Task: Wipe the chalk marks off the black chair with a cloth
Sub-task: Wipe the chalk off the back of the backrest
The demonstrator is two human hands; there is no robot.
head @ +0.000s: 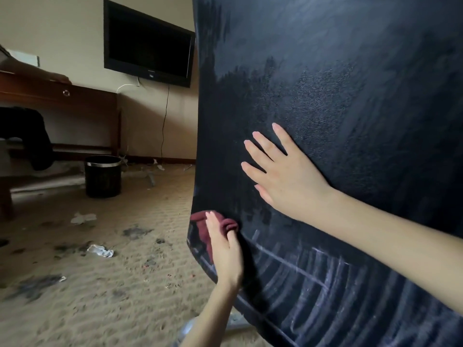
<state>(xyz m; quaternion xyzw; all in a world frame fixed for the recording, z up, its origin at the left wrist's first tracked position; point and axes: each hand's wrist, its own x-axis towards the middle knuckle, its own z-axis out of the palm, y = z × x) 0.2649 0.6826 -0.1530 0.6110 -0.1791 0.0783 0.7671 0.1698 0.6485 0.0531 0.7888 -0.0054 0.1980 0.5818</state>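
The person is partway through wiping the black chair [350,96], whose broad back panel fills the right of the view. The left hand [225,249] presses a dark red cloth [200,221] against the panel near its left edge, fingers held straight over the bunched fabric; whether the thumb hooks round the cloth cannot be told. The right hand [283,171] lies flat on the panel above, fingers spread wide, holding nothing and apparently steadying the chair. The upper panel carries only a pale smeared haze, so that part looks already worked, while distinct chalk marks [313,276], long lines crossed by short strokes, remain along the lower edge. The next move probably calls for sweeping the cloth rightward and down across those lines with firm pressure, the right hand bracing. The chair's seat and legs are out of view, the panel's top and right side are cut off, and the cloth's far side is hidden behind the panel's edge.
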